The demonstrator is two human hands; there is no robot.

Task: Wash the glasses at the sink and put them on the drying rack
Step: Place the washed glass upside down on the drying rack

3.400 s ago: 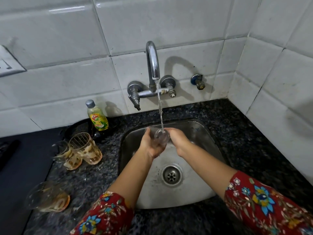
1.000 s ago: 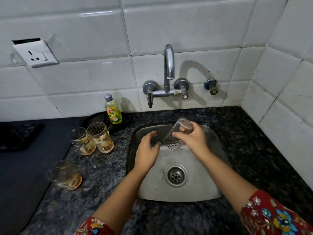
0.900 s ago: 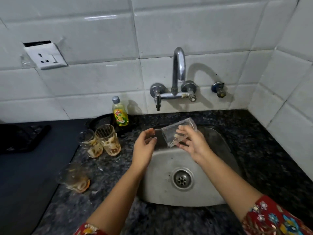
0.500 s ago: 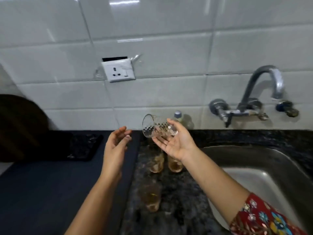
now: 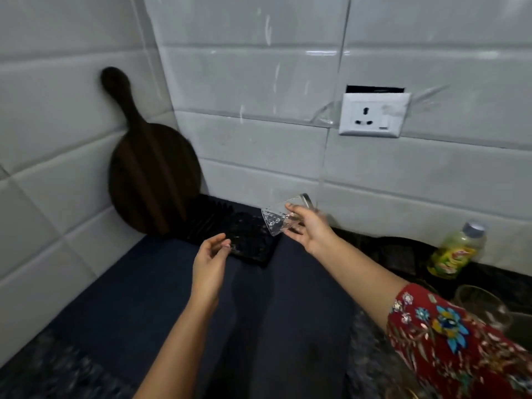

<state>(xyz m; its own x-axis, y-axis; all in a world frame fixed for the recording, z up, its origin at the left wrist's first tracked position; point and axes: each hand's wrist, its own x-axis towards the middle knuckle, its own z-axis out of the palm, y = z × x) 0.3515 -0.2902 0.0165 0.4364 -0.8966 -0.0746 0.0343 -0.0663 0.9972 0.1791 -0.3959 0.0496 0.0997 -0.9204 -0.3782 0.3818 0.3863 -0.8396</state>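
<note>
Clear glass (image 5: 276, 223) tipped sideways, looks empty, fingers of right hand (image 5: 309, 230) curled round it, in air above right end of black drying rack (image 5: 207, 223). Left hand (image 5: 211, 256) relaxed, holding nothing, near rack. Second glass (image 5: 483, 309) at right, contents blurred. Soap bottle (image 5: 453, 251) holds yellow-green liquid.

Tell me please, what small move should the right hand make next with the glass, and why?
Probably lower the glass a little left and down, onto the black drying rack. The right hand holds it tilted in the air near the rack's right end, not yet set down. The left hand is open and holds nothing.
</note>
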